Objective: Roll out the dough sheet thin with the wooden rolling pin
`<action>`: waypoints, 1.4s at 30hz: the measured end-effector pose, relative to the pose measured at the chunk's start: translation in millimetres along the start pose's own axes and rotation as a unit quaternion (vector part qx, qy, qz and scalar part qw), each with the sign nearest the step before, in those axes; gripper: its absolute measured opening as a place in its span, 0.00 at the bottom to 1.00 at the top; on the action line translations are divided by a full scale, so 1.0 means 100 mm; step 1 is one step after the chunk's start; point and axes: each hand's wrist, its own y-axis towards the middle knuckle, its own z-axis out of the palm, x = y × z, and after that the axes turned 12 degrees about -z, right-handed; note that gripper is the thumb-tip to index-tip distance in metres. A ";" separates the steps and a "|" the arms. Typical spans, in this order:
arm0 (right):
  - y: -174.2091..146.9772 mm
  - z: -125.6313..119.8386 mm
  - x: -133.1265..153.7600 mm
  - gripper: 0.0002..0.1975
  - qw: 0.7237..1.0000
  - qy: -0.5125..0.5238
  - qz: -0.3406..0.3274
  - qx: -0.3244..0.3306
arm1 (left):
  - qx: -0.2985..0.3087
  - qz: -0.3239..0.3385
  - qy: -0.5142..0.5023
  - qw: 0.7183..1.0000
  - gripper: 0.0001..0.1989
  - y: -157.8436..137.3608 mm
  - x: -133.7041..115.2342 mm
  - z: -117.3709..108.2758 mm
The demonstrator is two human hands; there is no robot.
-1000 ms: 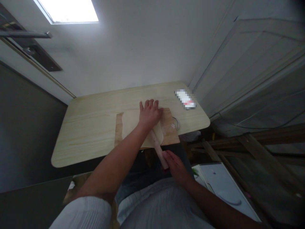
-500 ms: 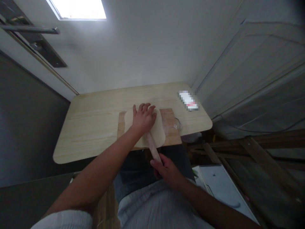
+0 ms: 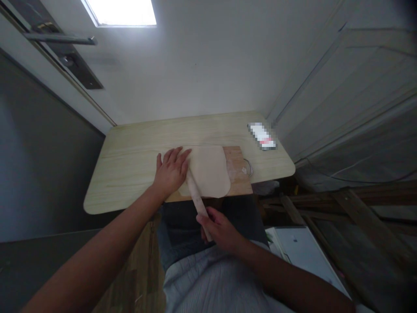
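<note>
A flat, pale sheet of dough (image 3: 211, 169) with rounded corners lies on a wooden cutting board (image 3: 239, 180). Over its left side, a wooden rolling pin (image 3: 196, 193) slants from the board toward my body. My right hand (image 3: 217, 228) is wrapped round the pin's near end, beyond the board's front edge. My left hand (image 3: 171, 171) lies palm down over the far end, fingers outstretched and spread, above the left part of the board. The palm hides that end of the pin.
The board rests on a light wood-grain table (image 3: 127, 161) against a white door (image 3: 202, 87). A blurred-out phone (image 3: 262, 136) lies at the table's right. The board has a metal ring handle (image 3: 249, 167). Below right stands a white box (image 3: 306, 248) near wooden beams (image 3: 358, 213).
My left hand and the rolling pin have moved left across the dough, uncovering its middle. My right hand has shifted slightly left and closer to my body, still gripping the pin. The view has shifted slightly.
</note>
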 end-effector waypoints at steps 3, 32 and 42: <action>0.03 0.07 -0.02 0.30 1.000 0.004 0.000 -0.001 | -0.003 -0.008 -0.001 1.000 0.26 -0.05 0.05 0.00; 0.08 0.16 -0.07 0.32 0.999 0.037 -0.005 -0.020 | 0.012 -0.035 -0.040 0.999 0.25 0.52 -0.31 0.19; 0.08 -0.15 0.05 0.31 0.998 0.021 0.034 0.041 | -0.005 -0.064 -0.046 0.997 0.25 0.45 -0.36 0.21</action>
